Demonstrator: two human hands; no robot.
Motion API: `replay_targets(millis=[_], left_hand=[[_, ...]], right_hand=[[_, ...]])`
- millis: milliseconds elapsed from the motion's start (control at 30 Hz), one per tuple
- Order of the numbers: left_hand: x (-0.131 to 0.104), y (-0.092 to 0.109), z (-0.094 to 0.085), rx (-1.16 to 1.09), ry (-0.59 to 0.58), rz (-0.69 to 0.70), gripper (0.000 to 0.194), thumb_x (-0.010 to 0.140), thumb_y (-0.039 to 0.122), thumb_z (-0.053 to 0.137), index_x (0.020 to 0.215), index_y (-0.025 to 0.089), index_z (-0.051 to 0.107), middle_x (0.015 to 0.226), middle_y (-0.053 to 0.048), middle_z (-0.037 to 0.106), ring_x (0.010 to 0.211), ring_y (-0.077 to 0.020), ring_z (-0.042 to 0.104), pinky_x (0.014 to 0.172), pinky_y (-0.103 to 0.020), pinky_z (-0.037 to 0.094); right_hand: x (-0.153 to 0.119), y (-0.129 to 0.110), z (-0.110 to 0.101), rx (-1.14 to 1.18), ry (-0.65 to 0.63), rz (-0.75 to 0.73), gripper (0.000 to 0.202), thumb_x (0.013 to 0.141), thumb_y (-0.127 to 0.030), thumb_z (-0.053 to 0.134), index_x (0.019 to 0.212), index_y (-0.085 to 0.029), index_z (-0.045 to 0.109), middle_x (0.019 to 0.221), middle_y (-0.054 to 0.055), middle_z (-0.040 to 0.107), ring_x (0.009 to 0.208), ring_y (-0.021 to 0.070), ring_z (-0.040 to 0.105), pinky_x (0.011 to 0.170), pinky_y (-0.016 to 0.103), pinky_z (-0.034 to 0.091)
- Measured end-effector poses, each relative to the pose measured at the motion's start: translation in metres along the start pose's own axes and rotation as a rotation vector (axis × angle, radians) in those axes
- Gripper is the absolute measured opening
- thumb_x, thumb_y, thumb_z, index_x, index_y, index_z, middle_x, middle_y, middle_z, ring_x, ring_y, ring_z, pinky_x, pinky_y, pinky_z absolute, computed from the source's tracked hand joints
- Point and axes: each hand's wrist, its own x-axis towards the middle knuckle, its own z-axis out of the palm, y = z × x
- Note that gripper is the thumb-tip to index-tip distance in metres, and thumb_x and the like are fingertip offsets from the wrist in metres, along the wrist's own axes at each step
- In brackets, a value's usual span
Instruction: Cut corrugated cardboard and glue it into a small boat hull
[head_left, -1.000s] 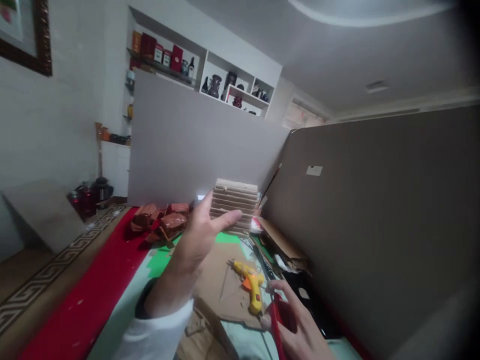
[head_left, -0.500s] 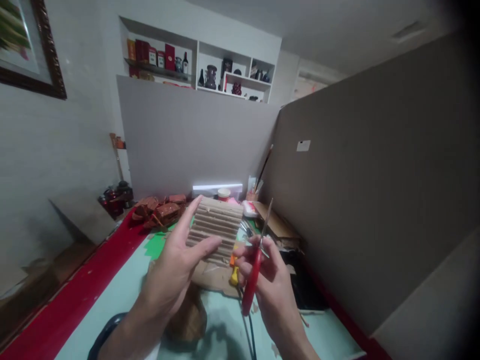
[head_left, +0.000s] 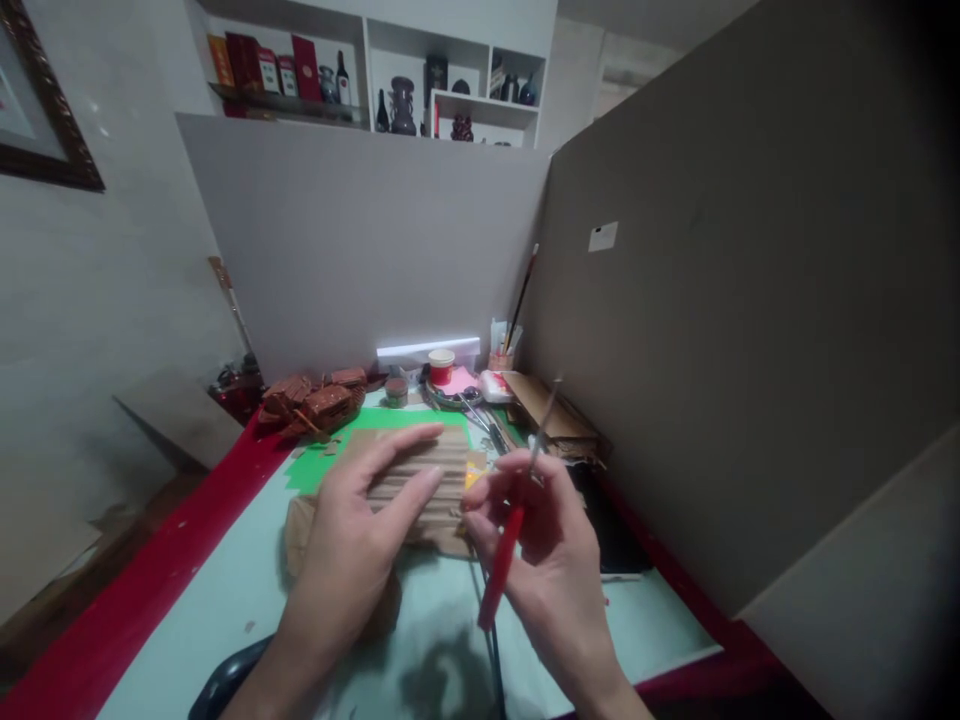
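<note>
A ribbed piece of corrugated cardboard [head_left: 450,462] is held in my left hand [head_left: 360,520], thumb across its bared ridges and fingers along the far side. In my right hand [head_left: 551,540] lies a slim red-handled tool [head_left: 504,565] with a thin metal shaft pointing up and away; its exact kind is unclear. The right thumb and fingertips meet at the cardboard's right edge, and whether they pinch a scrap there cannot be made out. Behind and below the cardboard are a green sheet [head_left: 304,468] and a brown cardboard form [head_left: 298,530], partly hidden.
Brown brick-like pieces [head_left: 326,402] sit at the back left. A red and white cup [head_left: 442,368], a small jar [head_left: 396,391] and a brush holder [head_left: 501,361] stand at the back. Cardboard sheets [head_left: 551,410] and a black flat item [head_left: 611,530] lie right. Grey panels [head_left: 375,240] enclose the table.
The cardboard has been lowered and tilted flatter, and my right fingertips have come to its right edge. The red-handled tool stays in my right hand. The camera view has tipped downward.
</note>
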Motion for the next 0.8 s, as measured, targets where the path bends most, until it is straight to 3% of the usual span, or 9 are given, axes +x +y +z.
replay_targets(millis=[233, 367, 533, 700, 800], left_hand=[[0.003, -0.003, 0.004, 0.051, -0.033, -0.027, 0.028, 0.087, 0.038, 0.067, 0.111, 0.027, 0.072, 0.115, -0.003, 0.074, 0.103, -0.0261, 0.069, 0.100, -0.040, 0.047], [0.005, -0.007, 0.007, -0.013, -0.042, -0.049, 0.033, 0.084, 0.031, 0.064, 0.117, 0.023, 0.069, 0.110, -0.006, 0.076, 0.098, -0.0265, 0.072, 0.091, -0.037, 0.053], [0.012, -0.009, 0.008, -0.065, -0.050, -0.073, 0.042, 0.076, 0.032, 0.067, 0.116, 0.020, 0.068, 0.098, -0.008, 0.078, 0.081, -0.0267, 0.074, 0.068, -0.033, 0.058], [0.028, -0.012, 0.007, 0.112, 0.064, 0.018, 0.038, 0.067, 0.043, 0.068, 0.097, 0.020, 0.073, 0.096, -0.009, 0.077, 0.089, -0.0306, 0.072, 0.082, -0.039, 0.055], [0.035, -0.013, 0.008, 0.107, 0.009, -0.009, 0.042, 0.064, 0.046, 0.069, 0.096, 0.019, 0.073, 0.087, -0.008, 0.077, 0.081, -0.0313, 0.072, 0.077, -0.041, 0.056]], right_hand=[[0.003, 0.004, -0.006, -0.446, -0.042, -0.283, 0.042, 0.080, -0.005, 0.062, 0.116, -0.026, 0.056, 0.091, 0.000, 0.071, 0.073, 0.0130, 0.069, 0.069, 0.022, 0.058], [0.006, 0.009, -0.008, -0.658, -0.101, -0.453, 0.057, 0.070, 0.000, 0.052, 0.123, -0.022, 0.056, 0.089, 0.004, 0.074, 0.064, 0.0163, 0.068, 0.052, 0.022, 0.055], [0.011, 0.014, -0.003, -0.704, -0.076, -0.628, 0.052, 0.073, -0.002, 0.049, 0.120, -0.021, 0.056, 0.078, 0.002, 0.074, 0.058, 0.0168, 0.068, 0.051, 0.024, 0.054], [0.012, 0.030, 0.000, -0.719, 0.018, -0.756, 0.034, 0.081, -0.008, 0.052, 0.111, -0.022, 0.060, 0.066, 0.001, 0.068, 0.049, 0.0179, 0.059, 0.048, 0.027, 0.047], [0.015, 0.037, 0.004, -0.647, 0.092, -0.764, 0.023, 0.080, -0.011, 0.052, 0.097, -0.023, 0.061, 0.064, 0.002, 0.064, 0.051, 0.0199, 0.058, 0.050, 0.030, 0.047]])
